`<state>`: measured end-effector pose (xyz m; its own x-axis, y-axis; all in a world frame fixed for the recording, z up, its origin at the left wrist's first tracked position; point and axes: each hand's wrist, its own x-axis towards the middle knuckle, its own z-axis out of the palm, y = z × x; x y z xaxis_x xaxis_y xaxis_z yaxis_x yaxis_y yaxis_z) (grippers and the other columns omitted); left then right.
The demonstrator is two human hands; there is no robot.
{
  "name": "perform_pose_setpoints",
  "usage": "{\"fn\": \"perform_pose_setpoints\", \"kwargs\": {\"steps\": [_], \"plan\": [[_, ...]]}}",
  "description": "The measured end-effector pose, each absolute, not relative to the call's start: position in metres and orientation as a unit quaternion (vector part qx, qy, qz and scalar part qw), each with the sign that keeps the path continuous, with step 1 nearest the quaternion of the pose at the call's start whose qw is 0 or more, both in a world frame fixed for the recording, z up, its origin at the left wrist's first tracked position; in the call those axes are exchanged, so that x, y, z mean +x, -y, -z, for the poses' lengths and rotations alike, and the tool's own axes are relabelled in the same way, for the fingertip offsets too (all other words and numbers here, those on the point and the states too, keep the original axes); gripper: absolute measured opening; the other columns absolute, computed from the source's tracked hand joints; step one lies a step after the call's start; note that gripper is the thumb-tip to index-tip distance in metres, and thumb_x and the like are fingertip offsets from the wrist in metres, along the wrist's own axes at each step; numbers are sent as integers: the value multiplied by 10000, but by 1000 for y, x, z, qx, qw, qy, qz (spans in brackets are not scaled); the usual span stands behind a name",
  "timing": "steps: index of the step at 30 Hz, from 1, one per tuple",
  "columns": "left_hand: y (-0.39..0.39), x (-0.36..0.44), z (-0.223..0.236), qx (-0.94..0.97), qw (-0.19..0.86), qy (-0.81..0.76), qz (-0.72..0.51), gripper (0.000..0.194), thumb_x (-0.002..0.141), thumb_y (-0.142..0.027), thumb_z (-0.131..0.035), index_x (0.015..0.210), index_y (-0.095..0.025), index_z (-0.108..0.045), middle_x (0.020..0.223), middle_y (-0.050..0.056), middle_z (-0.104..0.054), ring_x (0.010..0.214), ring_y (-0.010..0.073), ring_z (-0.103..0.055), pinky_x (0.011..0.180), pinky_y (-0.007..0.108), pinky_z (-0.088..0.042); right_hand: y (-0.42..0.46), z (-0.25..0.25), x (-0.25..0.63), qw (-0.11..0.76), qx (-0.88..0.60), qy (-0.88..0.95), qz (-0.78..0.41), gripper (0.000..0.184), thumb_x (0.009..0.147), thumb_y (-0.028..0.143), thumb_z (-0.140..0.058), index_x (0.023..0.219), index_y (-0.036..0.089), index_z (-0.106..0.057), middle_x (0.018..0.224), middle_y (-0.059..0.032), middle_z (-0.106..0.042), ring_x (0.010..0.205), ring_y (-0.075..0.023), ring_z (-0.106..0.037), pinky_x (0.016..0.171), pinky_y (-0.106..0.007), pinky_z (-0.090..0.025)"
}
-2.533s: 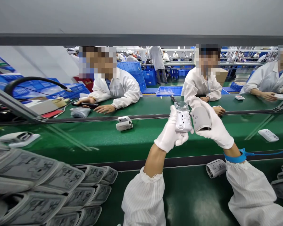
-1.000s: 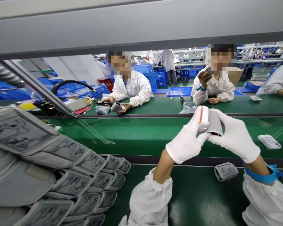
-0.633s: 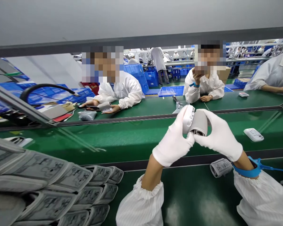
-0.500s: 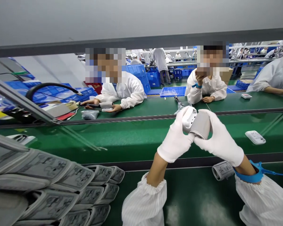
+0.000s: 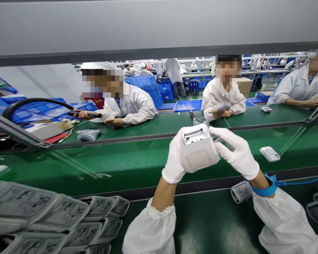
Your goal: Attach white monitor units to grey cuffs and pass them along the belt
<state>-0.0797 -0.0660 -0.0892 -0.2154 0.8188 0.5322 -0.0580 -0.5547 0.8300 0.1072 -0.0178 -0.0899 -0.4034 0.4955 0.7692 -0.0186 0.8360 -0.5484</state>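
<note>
Both my gloved hands hold one white wrist blood-pressure monitor with its grey cuff (image 5: 198,150) up over the green belt. My left hand (image 5: 172,160) grips its left side from behind. My right hand (image 5: 235,153) pinches the right edge of the cuff, with the fingers curled. The unit's underside and the flat grey cuff face me. A blue wrist strap (image 5: 267,180) circles my right wrist.
Rolled grey cuffs (image 5: 55,218) are stacked at lower left, and one more cuff (image 5: 240,192) lies by my right arm. A white monitor unit (image 5: 270,154) rides the green conveyor (image 5: 122,158). Several co-workers in white coats sit across the belt. A grey frame bar (image 5: 159,53) crosses overhead.
The monitor and cuff have been brought together and turned, so the flat cuff face and the underside now point at me. Both hands dropped slightly. The loose unit on the belt drifted left.
</note>
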Motion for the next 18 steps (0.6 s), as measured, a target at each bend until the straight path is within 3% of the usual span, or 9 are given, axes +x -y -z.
{"fn": "perform_pose_setpoints", "kwargs": {"steps": [5,9,13,18], "plan": [[64,-94,91,559,322,-384,-660,342,835,-428,-788,1092,-203,-764,1193,71,-788,1139,266,-728,1052,395,-560,19,91,108,486,-149,831,-226,466,966,226,-621,1425,178,-683,1354,-108,-726,1140,-239,-738,998,-361,-621],[69,-116,95,525,364,-444,-628,370,902,-513,-697,1019,-169,-766,1067,90,-808,986,263,-748,961,406,-592,20,106,96,480,-146,816,-287,510,974,292,-663,1466,158,-651,1324,-95,-741,1090,-218,-756,1009,-319,-614],[88,-133,94,602,348,-459,-554,340,825,-468,-807,1035,-200,-788,1105,95,-796,1023,306,-740,935,410,-600,33,114,77,511,-158,797,-281,403,1009,298,-585,1350,144,-732,1166,-67,-798,974,-189,-772,960,-279,-622],[101,-133,91,611,303,-463,-566,252,876,-416,-767,1030,-216,-785,1111,83,-788,990,288,-734,872,378,-596,42,104,73,484,-143,819,-273,424,1022,313,-518,1326,101,-723,1213,-89,-779,1102,-217,-752,1037,-298,-590]]}}
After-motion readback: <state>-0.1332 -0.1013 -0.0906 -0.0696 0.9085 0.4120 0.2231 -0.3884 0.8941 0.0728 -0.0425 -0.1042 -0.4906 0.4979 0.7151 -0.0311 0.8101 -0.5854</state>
